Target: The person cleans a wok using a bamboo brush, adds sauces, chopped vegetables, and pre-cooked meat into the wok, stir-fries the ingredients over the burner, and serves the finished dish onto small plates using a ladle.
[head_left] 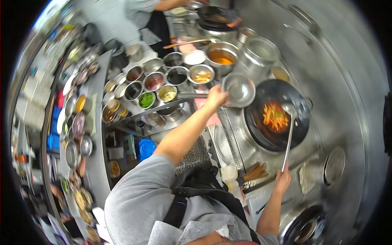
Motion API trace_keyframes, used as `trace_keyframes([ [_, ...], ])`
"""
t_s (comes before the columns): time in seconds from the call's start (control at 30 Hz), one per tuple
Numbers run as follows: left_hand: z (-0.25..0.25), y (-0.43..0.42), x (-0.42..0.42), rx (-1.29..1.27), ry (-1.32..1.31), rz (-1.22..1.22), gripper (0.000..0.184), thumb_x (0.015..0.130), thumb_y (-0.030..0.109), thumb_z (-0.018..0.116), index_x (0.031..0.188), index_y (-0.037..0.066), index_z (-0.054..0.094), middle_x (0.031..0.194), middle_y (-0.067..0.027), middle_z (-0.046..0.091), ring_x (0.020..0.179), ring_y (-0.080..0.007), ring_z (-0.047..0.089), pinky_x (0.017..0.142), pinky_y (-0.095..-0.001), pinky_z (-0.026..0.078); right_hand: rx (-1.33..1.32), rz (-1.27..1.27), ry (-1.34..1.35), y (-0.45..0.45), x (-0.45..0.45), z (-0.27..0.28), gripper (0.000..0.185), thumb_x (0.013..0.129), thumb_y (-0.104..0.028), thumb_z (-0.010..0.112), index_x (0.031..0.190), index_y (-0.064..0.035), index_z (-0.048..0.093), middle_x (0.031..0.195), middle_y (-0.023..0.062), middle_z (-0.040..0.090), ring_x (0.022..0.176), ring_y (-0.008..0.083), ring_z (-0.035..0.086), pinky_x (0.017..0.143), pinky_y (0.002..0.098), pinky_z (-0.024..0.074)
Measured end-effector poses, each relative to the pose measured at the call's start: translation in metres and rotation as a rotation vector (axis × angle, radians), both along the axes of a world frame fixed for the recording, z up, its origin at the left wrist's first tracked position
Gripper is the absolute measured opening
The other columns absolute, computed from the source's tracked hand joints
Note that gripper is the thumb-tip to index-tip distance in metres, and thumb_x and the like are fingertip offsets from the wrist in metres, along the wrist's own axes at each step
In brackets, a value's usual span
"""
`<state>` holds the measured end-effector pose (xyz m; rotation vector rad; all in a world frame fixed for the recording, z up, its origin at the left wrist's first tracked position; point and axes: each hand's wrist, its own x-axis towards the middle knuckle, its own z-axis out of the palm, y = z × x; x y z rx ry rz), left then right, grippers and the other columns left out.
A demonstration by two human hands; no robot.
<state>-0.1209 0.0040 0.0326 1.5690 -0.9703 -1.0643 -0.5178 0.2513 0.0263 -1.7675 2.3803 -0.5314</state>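
Note:
A metal bowl [239, 90] is gripped at its left rim by my left hand [217, 97], with the arm stretched forward. It hangs just left of a black wok [261, 136]. Orange-red food with green bits [275, 117] lies in the wok. My right hand [282, 180] is closed around the handle of a long metal ladle [290, 134]. The ladle's head rests at the right side of the food.
Several metal containers of ingredients and sauces [155, 81] stand at the left. A pot of orange liquid [221, 57] and a large metal pot [261, 51] are beyond the bowl. Another person [155, 24] works at the top beside a second wok [214, 18].

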Motion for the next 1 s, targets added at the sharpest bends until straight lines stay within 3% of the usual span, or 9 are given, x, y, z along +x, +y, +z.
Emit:
trace_keyframes([
  [0.07, -0.012, 0.081, 0.081, -0.02, 0.305, 0.074, 0.021, 0.073, 0.004, 0.061, 0.091, 0.004, 0.051, 0.066, -0.0038, 0.051, 0.052, -0.0134, 0.054, 0.038, -0.0296, 0.041, 0.035, -0.03, 0.163, -0.011, -0.004, -0.018, 0.058, 0.079, -0.001, 0.061, 0.134, -0.0142, 0.048, 0.095, 0.0193, 0.059, 0.086, 0.0371, 0.059, 0.077, 0.045, 0.0475],
  [0.17, -0.049, 0.223, 0.189, 0.061, 0.255, 0.391, 0.025, 0.071, 0.0, 0.06, 0.095, 0.003, 0.052, 0.069, -0.0062, 0.054, 0.05, -0.0139, 0.05, 0.039, -0.0286, 0.041, -0.027, -0.012, 0.194, -0.016, -0.008, -0.026, 0.049, 0.081, 0.0, 0.059, 0.128, -0.0093, 0.053, 0.101, 0.0188, 0.058, 0.089, 0.0365, 0.059, 0.079, 0.0426, 0.0478],
  [0.23, -0.059, 0.335, 0.241, 0.153, 0.299, 0.62, 0.029, 0.069, 0.0, 0.06, 0.098, 0.002, 0.052, 0.066, -0.0069, 0.054, 0.049, -0.0144, 0.05, 0.042, -0.0277, 0.042, -0.409, 0.097, 0.256, -0.02, -0.004, -0.032, 0.041, 0.082, 0.0, 0.057, 0.123, -0.006, 0.057, 0.099, 0.0176, 0.06, 0.088, 0.0347, 0.059, 0.078, 0.0408, 0.048],
  [0.33, -0.094, 0.486, 0.296, 0.184, 0.175, 0.996, 0.029, 0.069, -0.003, 0.059, 0.096, 0.0, 0.05, 0.065, -0.0099, 0.056, 0.044, -0.0167, 0.053, 0.035, -0.0278, 0.04, -0.319, 0.278, -0.268, -0.042, 0.05, -0.046, 0.037, 0.083, 0.0, 0.053, 0.12, 0.0007, 0.058, 0.094, 0.0175, 0.06, 0.083, 0.0297, 0.058, 0.076, 0.037, 0.0475],
  [0.4, -0.097, 0.562, 0.324, 0.236, 0.211, 1.203, 0.028, 0.071, -0.004, 0.058, 0.098, 0.0, 0.049, 0.065, -0.0109, 0.057, 0.043, -0.0186, 0.055, 0.033, -0.0271, 0.039, -0.24, 0.589, -0.187, -0.033, 0.169, -0.009, 0.034, 0.084, 0.0, 0.051, 0.117, -0.0012, 0.06, 0.088, 0.0135, 0.06, 0.079, 0.0224, 0.058, 0.07, 0.0311, 0.0478],
  [0.47, -0.103, 0.63, 0.34, 0.199, 0.211, 1.353, 0.03, 0.074, -0.004, 0.057, 0.102, 0.0, 0.046, 0.066, -0.0123, 0.058, 0.043, -0.0195, 0.057, 0.033, -0.027, 0.04, -0.084, 0.85, -0.224, -0.04, 0.244, -0.053, 0.035, 0.083, -0.002, 0.053, 0.117, -0.0017, 0.061, 0.083, 0.0124, 0.061, 0.07, 0.0224, 0.059, 0.066, 0.0337, 0.0491],
  [0.73, -0.092, 0.75, 0.389, 0.097, 0.447, 1.603, 0.04, 0.08, -0.001, 0.056, 0.116, 0.002, 0.04, 0.068, -0.0116, 0.057, 0.044, -0.0178, 0.052, 0.041, -0.0308, 0.046, 0.144, 1.476, -0.324, 0.069, 0.563, -0.017, 0.028, 0.083, -0.001, 0.058, 0.111, 0.0013, 0.062, 0.078, 0.0116, 0.06, 0.06, 0.0179, 0.059, 0.058, 0.0291, 0.0478],
  [0.93, -0.069, 0.772, 0.4, -0.118, 0.63, 1.486, 0.05, 0.086, 0.004, 0.058, 0.13, -0.001, 0.035, 0.106, -0.0198, 0.055, 0.095, -0.0294, 0.062, 0.071, -0.0367, 0.056, 0.379, 1.607, -0.264, 0.116, 0.665, 0.008, 0.032, 0.082, -0.004, 0.059, 0.114, -0.0027, 0.062, 0.081, 0.0131, 0.06, 0.065, 0.0228, 0.06, 0.062, 0.0327, 0.0481],
  [1.0, -0.038, 0.787, 0.387, -0.1, 0.476, 1.412, 0.047, 0.087, 0.008, 0.06, 0.129, -0.001, 0.041, 0.104, -0.0138, 0.061, 0.088, -0.0235, 0.065, 0.065, -0.0304, 0.053, 0.412, 1.696, -0.234, 0.12, 0.684, 0.005, 0.032, 0.082, -0.003, 0.059, 0.115, -0.0013, 0.061, 0.081, 0.0128, 0.06, 0.065, 0.0212, 0.06, 0.062, 0.0323, 0.048],
])
